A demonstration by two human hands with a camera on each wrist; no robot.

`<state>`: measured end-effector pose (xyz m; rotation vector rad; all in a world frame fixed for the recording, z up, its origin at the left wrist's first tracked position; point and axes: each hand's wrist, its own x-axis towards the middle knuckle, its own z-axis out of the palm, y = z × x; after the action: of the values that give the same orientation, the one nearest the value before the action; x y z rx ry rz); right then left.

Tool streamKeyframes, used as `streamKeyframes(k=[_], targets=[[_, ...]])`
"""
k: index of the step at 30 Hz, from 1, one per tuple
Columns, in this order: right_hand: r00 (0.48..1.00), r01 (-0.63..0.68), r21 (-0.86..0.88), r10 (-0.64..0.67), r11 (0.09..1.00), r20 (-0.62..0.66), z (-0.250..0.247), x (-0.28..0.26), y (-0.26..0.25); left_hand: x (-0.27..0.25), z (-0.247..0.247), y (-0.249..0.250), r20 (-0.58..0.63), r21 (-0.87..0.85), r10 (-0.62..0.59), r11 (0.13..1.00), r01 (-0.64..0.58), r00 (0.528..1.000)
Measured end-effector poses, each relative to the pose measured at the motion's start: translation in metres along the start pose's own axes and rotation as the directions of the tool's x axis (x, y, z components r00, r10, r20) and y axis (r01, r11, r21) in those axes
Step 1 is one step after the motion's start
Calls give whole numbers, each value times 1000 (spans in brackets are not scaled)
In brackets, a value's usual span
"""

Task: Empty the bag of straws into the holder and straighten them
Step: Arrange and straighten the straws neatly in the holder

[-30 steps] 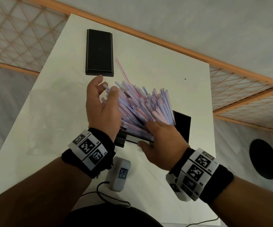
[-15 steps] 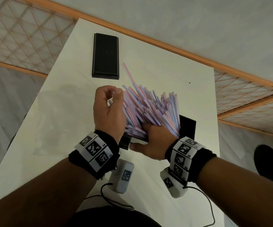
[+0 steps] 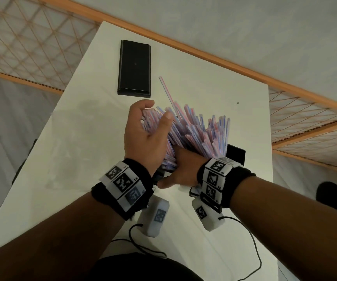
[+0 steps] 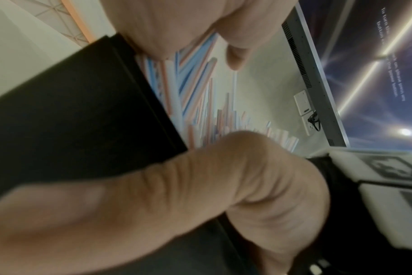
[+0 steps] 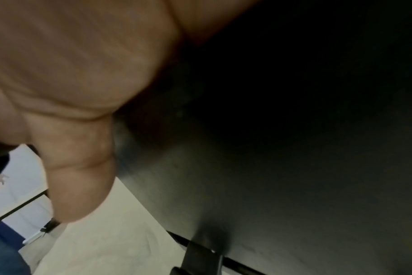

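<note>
The straws stand fanned out in the black holder on the white counter. The left hand curls around their left side; the right hand grips the holder's near side

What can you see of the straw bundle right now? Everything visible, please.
The straws are thin, plastic-looking tubes striped pink, blue and white. The bundle stands in the black holder and fans out unevenly, tips at mixed heights, leaning away from the person. One straw juts well beyond the rest toward the black lid. The left hand wraps the bundle's left side, thumb and fingers curled round it. The right hand holds the holder's near side at the bundle's base.
</note>
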<state>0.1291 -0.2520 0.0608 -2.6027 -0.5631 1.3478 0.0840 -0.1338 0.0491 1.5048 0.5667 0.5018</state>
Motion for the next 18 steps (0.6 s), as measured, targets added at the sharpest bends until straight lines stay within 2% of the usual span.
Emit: streamKeyframes(k=[3, 8, 14, 18], targets=[[998, 45, 63, -43, 997, -39, -3, -5, 4, 2, -1, 4, -36, -36, 50, 998, -52, 998], [962, 143, 73, -121, 987, -246, 4, -13, 17, 2, 1, 9, -76, -98, 38, 994, -45, 996], [927, 114, 32, -94, 993, -363, 15, -27, 30, 1, -4, 1, -52, 18, -5, 1000, 6, 999], [892, 169, -19, -161, 985, -423, 27, -44, 35, -3, -8, 3, -23, 85, -24, 996, 26, 999]])
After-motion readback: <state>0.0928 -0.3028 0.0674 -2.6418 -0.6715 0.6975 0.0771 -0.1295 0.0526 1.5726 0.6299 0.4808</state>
